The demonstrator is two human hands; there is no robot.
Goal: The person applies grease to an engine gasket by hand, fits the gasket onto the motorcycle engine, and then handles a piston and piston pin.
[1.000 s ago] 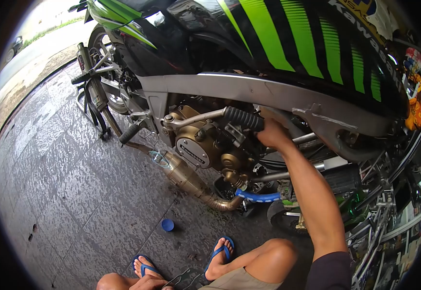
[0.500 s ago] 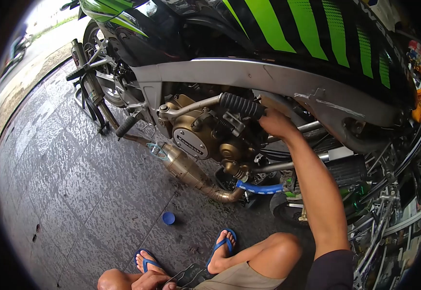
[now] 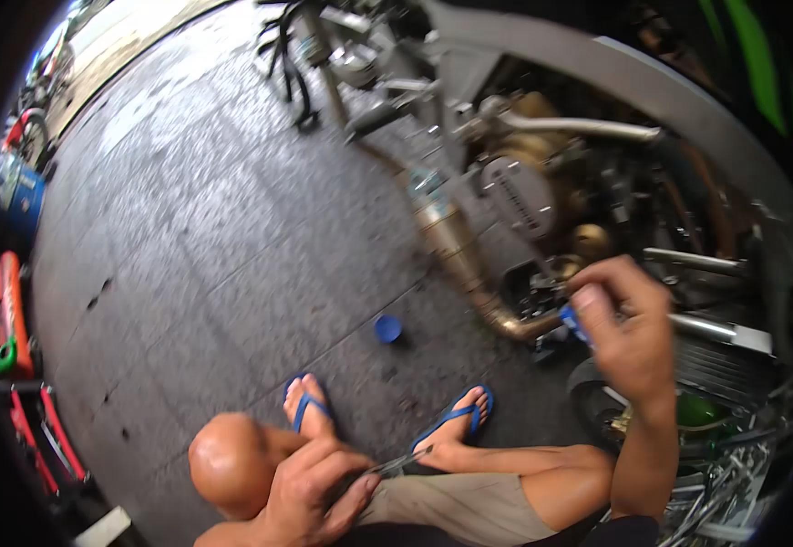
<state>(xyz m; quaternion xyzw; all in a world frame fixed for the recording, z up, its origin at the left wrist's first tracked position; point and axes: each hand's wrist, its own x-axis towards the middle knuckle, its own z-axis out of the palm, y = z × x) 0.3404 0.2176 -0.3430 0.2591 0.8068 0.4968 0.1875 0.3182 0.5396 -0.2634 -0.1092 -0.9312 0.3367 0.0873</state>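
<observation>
My left hand is closed around a thin dark metal tool with slim prongs, low over my lap. My right hand is raised in front of the motorcycle's lower engine, its thumb and fingers curled together. Whatever may be between those fingertips is too blurred to make out. Behind the hand shows part of a blue hose. The engine's round Kawasaki cover and the metal exhaust pipe lie to the left of that hand.
A small blue cup or cap stands on the wet tiled floor. At far left are a blue drum and red-orange parts. Metal tools and parts are heaped at lower right.
My right hand has left the black ribbed hose and come down and toward me. My view has swung left and down. More of my left hand and its tool now shows.
</observation>
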